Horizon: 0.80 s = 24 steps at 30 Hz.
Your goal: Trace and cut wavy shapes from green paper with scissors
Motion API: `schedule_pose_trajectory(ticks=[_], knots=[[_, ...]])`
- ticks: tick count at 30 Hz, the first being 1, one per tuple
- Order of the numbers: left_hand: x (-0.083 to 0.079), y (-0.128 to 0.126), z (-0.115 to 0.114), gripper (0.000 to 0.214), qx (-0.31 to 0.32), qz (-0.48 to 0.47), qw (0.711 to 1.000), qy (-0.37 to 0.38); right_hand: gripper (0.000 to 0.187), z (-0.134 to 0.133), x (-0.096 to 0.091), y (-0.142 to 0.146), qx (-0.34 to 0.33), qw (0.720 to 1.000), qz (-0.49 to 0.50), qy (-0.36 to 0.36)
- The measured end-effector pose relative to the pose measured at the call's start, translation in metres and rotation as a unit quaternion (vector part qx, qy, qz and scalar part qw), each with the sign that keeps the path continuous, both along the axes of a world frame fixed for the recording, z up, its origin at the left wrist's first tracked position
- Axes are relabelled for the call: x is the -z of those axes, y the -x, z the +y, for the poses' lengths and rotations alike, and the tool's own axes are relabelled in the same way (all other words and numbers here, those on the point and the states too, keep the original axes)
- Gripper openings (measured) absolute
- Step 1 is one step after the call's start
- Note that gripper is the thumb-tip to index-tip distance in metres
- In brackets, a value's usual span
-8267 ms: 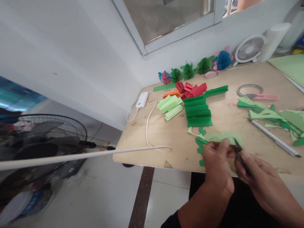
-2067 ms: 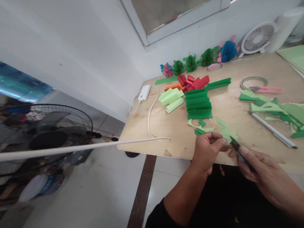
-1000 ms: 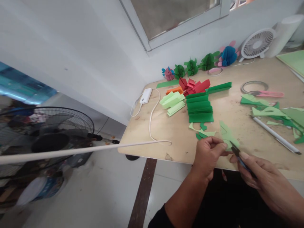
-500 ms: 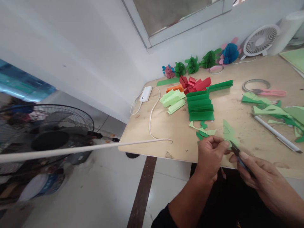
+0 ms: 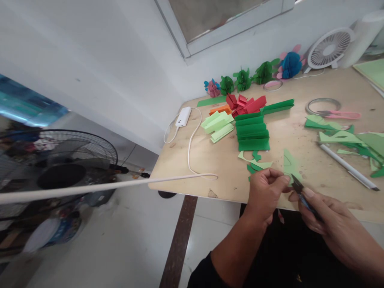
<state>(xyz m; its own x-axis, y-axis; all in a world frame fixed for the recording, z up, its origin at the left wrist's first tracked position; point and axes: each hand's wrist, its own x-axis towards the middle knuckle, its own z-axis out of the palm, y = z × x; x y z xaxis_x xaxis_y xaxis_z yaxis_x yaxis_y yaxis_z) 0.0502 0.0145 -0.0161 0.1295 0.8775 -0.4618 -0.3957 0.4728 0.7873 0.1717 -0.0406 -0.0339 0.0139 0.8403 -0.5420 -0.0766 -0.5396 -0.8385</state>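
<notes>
My left hand pinches a small light green paper piece over the near edge of the wooden table. Close beside it, my right hand grips small dark scissors, their blades meeting the paper's lower edge. Green paper offcuts lie just beyond my left hand. Behind them sits a stack of folded dark green paper, with folded light green paper to its left and red folded paper further back.
Finished paper balls line the wall with a small white desk fan. Pink scissors, a wire coil, a white pen and green scraps lie right. A power bank with cable sits left; a floor fan stands beside the table.
The light green piece has turned in my left hand, from lying flat and wide to standing up as a narrower point. The scissors stay at its edge; the view shifted slightly.
</notes>
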Motion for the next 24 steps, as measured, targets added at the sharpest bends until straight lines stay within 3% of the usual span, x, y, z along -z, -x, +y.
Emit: schedule_pose_trajectory(ticks=[11,18,24], knots=[[0.001,-0.001,0.0,0.035,0.007,0.003,1.0,-0.005,0.058,-0.002,-0.003,0.0,0.009,1.0,0.005,-0.004],[0.005,0.001,0.001,0.038,0.009,0.0,1.0,-0.005,0.056,-0.003,0.004,-0.001,0.018,1.0,0.013,0.004],[0.002,0.007,0.004,0.039,0.035,0.01,0.999,-0.011,0.045,-0.006,0.007,-0.004,0.02,1.0,0.004,0.015]])
